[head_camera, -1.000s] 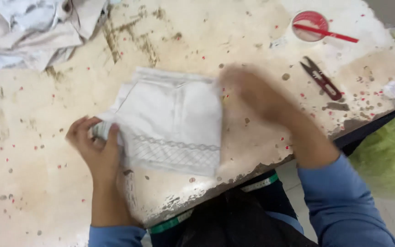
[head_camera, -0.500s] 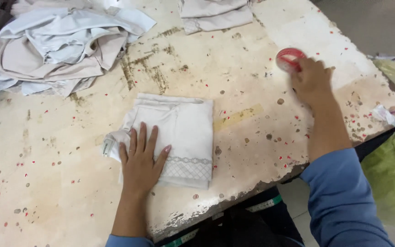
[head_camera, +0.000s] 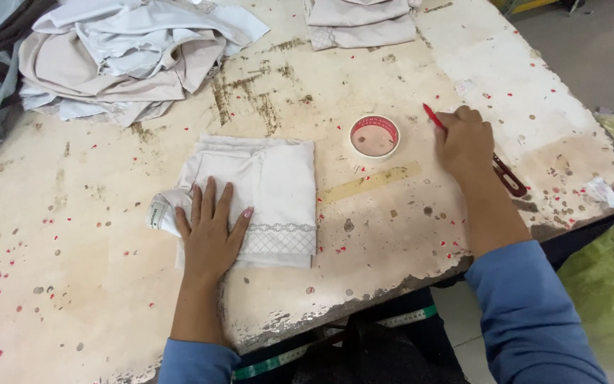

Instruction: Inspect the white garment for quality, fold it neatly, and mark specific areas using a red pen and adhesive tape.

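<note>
While my left hand [head_camera: 211, 231] lies flat, fingers spread, on the folded pale-grey cloth with a lace band [head_camera: 264, 195] at the table's near edge, my right hand [head_camera: 467, 142] curls around a thin red pen [head_camera: 433, 116]; marking or taping seems underway, calling for steady aim.

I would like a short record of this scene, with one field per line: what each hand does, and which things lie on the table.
Left hand: flat, fingers spread, pressing on the folded pale garment
Right hand: closed on a red pen, beside the scissors
Tape roll: lies flat, between garment and right hand, untouched
Back left: heap of loose pale cloth
Back centre: stack of folded garments
Table: worn, stained, dotted with red specks
</note>
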